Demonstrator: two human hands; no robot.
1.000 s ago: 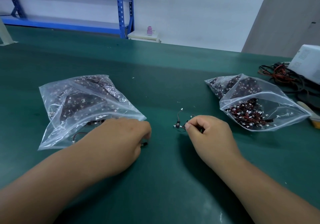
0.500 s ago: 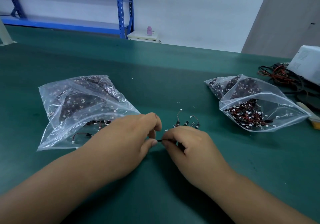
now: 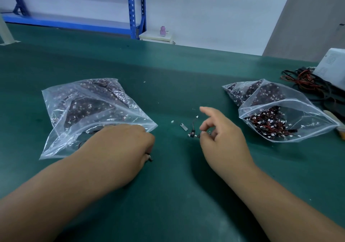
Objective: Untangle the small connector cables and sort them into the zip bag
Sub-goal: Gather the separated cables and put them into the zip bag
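Left hand [image 3: 121,146]: fingertips hidden under knuckles, gripping a dark connector end [image 3: 150,159], rest concealed. Loose cables [image 3: 193,132] by right hand [image 3: 224,140]: too small to count; pinch undeterminable. White box [image 3: 330,64]: cut off by right edge.
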